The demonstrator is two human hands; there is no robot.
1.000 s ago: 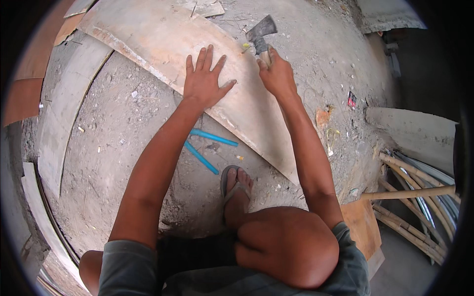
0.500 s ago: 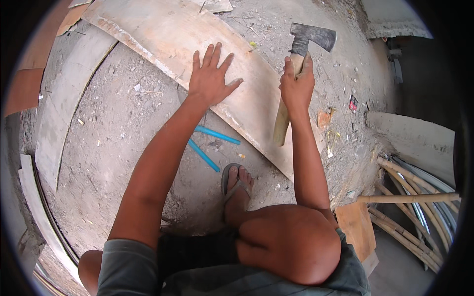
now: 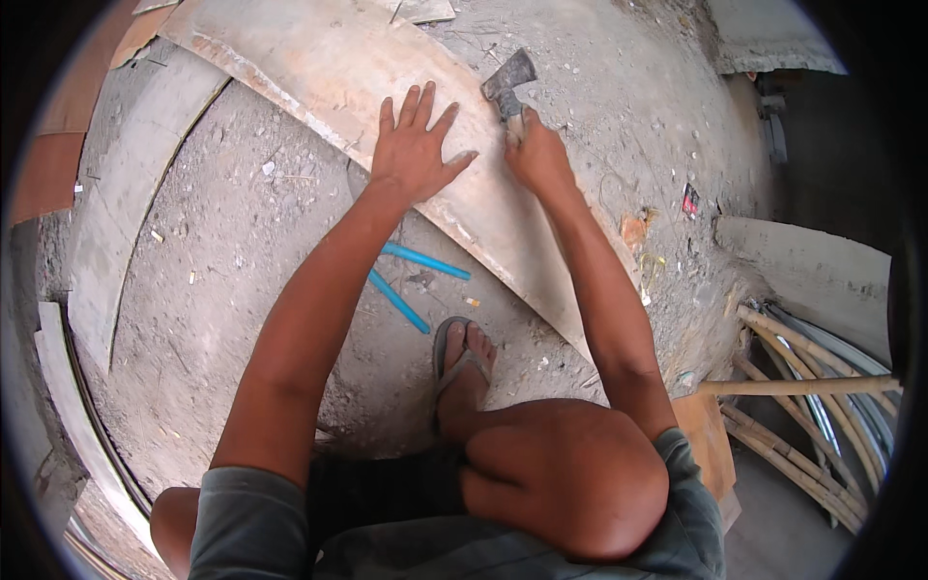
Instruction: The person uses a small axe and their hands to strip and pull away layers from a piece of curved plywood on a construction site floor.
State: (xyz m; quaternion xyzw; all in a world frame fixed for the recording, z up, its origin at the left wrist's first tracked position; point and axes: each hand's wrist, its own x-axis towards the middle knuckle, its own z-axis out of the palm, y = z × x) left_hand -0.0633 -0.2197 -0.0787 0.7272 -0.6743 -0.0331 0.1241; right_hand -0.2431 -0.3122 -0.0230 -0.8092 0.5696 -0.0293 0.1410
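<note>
We crouch over a long, pale, dirt-stained wooden plank (image 3: 406,87) that lies flat across the dusty ground (image 3: 242,271). Our left hand (image 3: 414,147) lies open on it, fingers spread and palm pressed to the wood, much as it was half a second ago. Our right hand (image 3: 535,155) is wrapped tight around the wooden handle of a grey steel-headed hatchet (image 3: 509,77). Half a second ago we had that hatchet raised, its head high and clear of the plank with most of the handle showing; now it has come down, and the head sits low at the plank's far edge, just beyond our right knuckles and close to the spread left fingers. We cannot tell whether the blade touches the wood. Two thin blue plastic tubes (image 3: 416,280) lie on the ground just below the plank, between our forearms, near our sandalled foot (image 3: 462,362). A bundle of bamboo poles (image 3: 802,396) lies well off to the right.
</note>
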